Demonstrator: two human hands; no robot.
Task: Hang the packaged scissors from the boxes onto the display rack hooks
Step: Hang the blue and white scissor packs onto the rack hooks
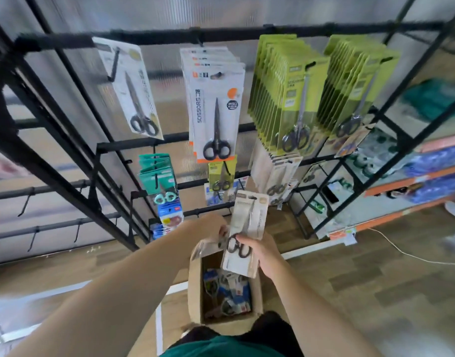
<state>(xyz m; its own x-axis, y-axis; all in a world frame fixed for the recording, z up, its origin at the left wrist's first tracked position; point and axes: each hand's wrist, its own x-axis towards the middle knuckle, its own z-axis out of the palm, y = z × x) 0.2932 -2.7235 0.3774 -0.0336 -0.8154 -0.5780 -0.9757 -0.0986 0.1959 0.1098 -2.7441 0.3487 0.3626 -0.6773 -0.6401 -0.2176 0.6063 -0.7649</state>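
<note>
Box (195, 284) below me, right hand (260, 253) pinching the light, stiff scissors pack (249, 222) low, hang-hole free; left hand (211, 228) grips another pack (208, 247).

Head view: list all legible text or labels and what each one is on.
"SCISSORS", printed vertically on the front white-and-orange scissors pack hanging at the rack's centre.
The round black sticker on that pack: too small to read.
The green packs, the tilted white pack at upper left and the beige pack held by the right hand: print blurred, unreadable.
Packs in the cardboard box: unreadable.
</note>
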